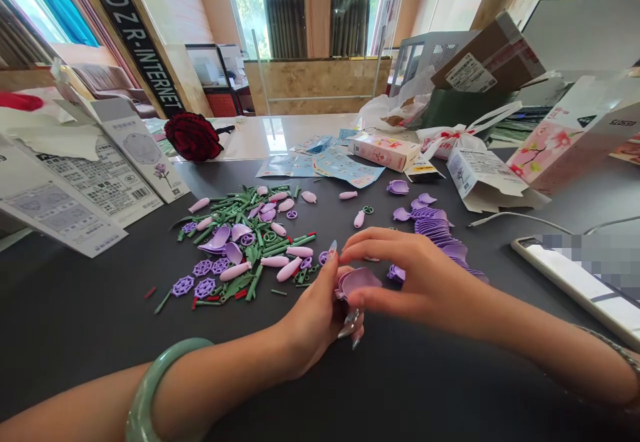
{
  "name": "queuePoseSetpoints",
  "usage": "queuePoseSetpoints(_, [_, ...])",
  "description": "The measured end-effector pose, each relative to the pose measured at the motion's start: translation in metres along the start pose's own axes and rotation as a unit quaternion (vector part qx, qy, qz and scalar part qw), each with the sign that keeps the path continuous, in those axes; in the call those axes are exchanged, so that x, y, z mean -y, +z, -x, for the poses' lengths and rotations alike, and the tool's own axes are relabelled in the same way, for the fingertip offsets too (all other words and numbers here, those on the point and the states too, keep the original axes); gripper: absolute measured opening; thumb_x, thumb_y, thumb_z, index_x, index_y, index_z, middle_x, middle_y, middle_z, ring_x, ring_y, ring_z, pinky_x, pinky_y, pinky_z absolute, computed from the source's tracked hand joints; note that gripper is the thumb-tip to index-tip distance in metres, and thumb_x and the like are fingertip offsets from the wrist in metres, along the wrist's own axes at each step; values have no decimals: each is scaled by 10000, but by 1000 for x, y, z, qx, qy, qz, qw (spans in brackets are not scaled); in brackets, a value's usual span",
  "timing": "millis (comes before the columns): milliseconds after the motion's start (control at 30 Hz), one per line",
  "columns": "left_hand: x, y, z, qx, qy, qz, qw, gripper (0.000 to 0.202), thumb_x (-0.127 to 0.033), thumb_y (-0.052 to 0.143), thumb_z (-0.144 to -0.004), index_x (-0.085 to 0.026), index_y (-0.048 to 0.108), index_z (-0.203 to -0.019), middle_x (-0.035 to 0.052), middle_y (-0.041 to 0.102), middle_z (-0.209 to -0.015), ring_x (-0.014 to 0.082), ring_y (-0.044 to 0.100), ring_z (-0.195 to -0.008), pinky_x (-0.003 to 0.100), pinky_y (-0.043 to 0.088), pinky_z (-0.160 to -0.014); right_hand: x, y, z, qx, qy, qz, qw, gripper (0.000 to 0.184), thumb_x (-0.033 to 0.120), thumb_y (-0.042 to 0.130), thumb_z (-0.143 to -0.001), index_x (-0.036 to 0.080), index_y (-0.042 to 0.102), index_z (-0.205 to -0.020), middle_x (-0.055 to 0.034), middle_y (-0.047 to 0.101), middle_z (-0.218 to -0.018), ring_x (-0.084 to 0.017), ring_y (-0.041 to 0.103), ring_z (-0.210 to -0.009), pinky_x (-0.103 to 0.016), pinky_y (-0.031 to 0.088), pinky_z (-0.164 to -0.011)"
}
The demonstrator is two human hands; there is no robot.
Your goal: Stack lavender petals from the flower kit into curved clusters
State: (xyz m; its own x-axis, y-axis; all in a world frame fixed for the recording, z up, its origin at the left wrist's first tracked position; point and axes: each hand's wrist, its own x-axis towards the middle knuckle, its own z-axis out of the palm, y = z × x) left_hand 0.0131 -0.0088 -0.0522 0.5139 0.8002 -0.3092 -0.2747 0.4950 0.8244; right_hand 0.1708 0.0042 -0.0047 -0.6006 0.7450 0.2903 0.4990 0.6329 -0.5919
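Note:
Between my hands is a small lilac plastic petal assembly (359,281), its lower part partly hidden by my fingers. My right hand (417,279) pinches it from the right between thumb and forefinger. My left hand (315,315) holds its left side, with long nails showing below. To the left lies a loose heap of green plastic stems (250,242) mixed with lilac petals and round lilac lattice pieces (204,288). A stacked row of lilac petals (435,227) runs behind my right hand.
Printed instruction sheets (100,185) lie at the left, beside a dark red flower (193,136). Opened cartons (555,142), white bags, and blue-printed packets (345,165) sit along the back. A white device with a cable (575,272) lies at the right on the dark tabletop.

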Motion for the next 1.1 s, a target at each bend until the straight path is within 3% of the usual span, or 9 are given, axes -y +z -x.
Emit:
queuePoseSetpoints(100, [0, -1, 0, 0, -3, -11, 1000, 649, -765, 285, -848, -175, 525, -722, -26, 437, -575, 106, 368, -510, 233, 312, -515, 1, 2, 3, 47, -9, 63, 997, 559, 453, 752, -741, 166, 598, -1195, -108, 645, -1188, -235, 608, -1071, -350, 495, -878])
queuePoseSetpoints(167, [0, 0, 1, 0, 8, -16, 1000, 662, -797, 327, -809, -173, 532, -723, -31, 434, -580, 101, 342, -510, 232, 287, -508, 4, 4, 4, 68, -27, 106, 992, 615, 444, 767, -729, 149, 566, -1229, -128, 643, -1196, -249, 611, -1069, -380, 500, -884])
queuePoseSetpoints(333, [0, 1, 2, 1, 12, -31, 999, 663, -799, 315, -810, -178, 520, -706, -35, 422, -549, 102, 337, -500, 232, 267, -509, 9, 1, 5, 85, -68, 172, 979, 515, 370, 792, -719, 130, 607, -1135, -134, 677, -1097, -262, 637, -999, -404, 511, -857])
queuePoseSetpoints(500, [1, -1, 1, 11, -3, -38, 999, 692, -766, 211, -859, -171, 548, -747, -33, 407, -530, 116, 375, -500, 245, 326, -536, 5, -7, 7, 91, -76, 220, 968, 545, 323, 805, -708, 156, 591, -1181, -114, 684, -1093, -261, 655, -959, -395, 517, -811])
queuePoseSetpoints(733, [6, -2, -1, 17, 20, -33, 999, 616, -791, 377, -800, -195, 483, -686, -38, 464, -550, 112, 398, -513, 245, 337, -541, 3, 6, 11, 58, -148, 324, 933, 344, 138, 726, -743, 120, 636, -1075, -107, 700, -933, -246, 669, -834, -375, 527, -759])
queuePoseSetpoints(933, [5, 0, 0, 0, 28, -13, 1000, 611, -807, 493, -719, -197, 478, -687, -43, 514, -604, 119, 467, -590, 242, 354, -574, 14, 6, 12, 50, -172, 308, 934, 200, 250, 741, -771, 147, 684, -933, -107, 714, -936, -243, 684, -810, -404, 541, -820])
queuePoseSetpoints(1100, [7, -2, 0, 4, 9, -32, 999, 676, -864, 429, -686, -194, 514, -719, -58, 490, -532, 98, 413, -500, 232, 341, -529, 14, 3, 11, 61, -159, 303, 938, 76, 189, 706, -803, 188, 700, -879, -73, 734, -920, -223, 693, -825, -394, 533, -866])
